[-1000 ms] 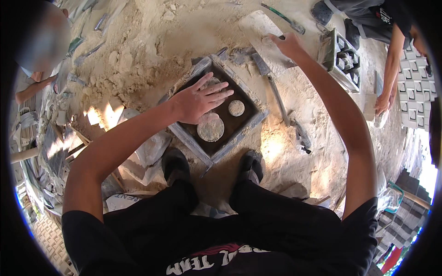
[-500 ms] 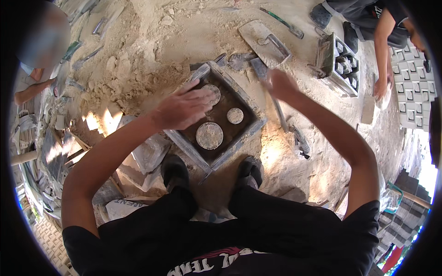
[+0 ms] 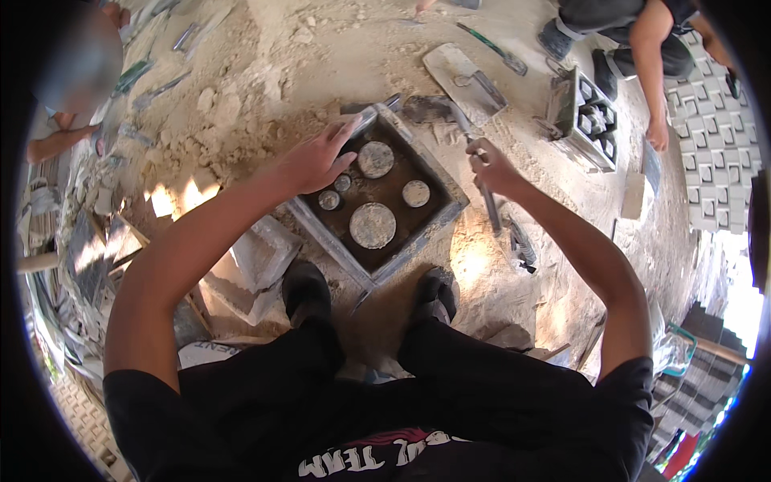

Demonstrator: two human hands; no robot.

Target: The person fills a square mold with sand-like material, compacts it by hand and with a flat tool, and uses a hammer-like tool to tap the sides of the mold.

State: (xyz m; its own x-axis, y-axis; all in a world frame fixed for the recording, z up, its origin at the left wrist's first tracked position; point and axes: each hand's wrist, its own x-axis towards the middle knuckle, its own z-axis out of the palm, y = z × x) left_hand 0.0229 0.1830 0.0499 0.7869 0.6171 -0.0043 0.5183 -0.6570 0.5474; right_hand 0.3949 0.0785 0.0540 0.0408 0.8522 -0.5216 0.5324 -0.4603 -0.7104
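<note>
Between my feet sits a square metal mould box (image 3: 337, 257). Round discs coated in pale powder stand in it: a big near disc (image 3: 373, 226), a far disc (image 3: 375, 160), a smaller right disc (image 3: 415, 194) and two little ones by the left wall, such as the small disc (image 3: 328, 200). My left hand (image 3: 321, 161) rests at the box's far left edge, fingers stretched out, holding nothing. To the right of the box, my right hand (image 3: 491, 170) is closed around a long grey metal bar (image 3: 491, 210), whose far end points away from me.
A dusty flat trowel (image 3: 462, 80) and a green-handled tool (image 3: 494, 50) lie beyond the box. At right stands a metal block mould (image 3: 590, 120), near a crouching co-worker's hand (image 3: 658, 135) and patterned blocks (image 3: 711, 161). Loose sandy mix (image 3: 233, 112) covers the left ground.
My left hand has drawn back left off the far disc, uncovering the two little discs. My right hand has come down and taken hold of the metal bar.
</note>
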